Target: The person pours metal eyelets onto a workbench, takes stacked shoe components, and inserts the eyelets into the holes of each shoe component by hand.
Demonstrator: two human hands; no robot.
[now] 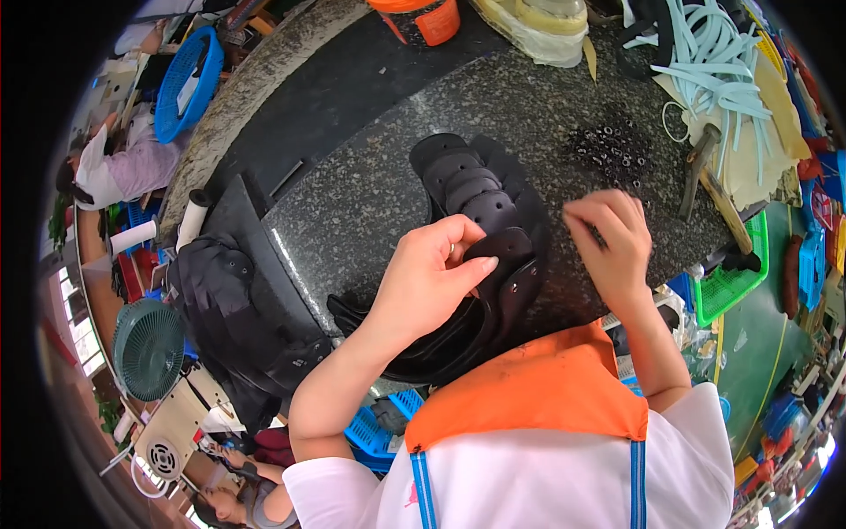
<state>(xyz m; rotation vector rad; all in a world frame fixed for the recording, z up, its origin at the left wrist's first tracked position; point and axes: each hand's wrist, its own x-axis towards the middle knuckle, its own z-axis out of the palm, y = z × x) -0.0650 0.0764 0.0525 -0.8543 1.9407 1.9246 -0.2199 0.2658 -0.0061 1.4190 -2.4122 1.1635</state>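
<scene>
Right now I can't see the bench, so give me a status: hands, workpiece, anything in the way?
Left hand pinching top black punched leather piece. Right hand fingers pinched, contents unclear. Black eyelets pile beyond; hammer alongside.

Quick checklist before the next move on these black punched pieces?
1. Left hand grips the top black piece: ok.
2. Right hand pinches something small: cannot tell what.
3. Pile of black eyelets lies close beyond the right hand: ok.
4. Fanned stack of black pieces rests on the granite table: ok.
5. Hammer lies apart from both hands: ok.
</scene>
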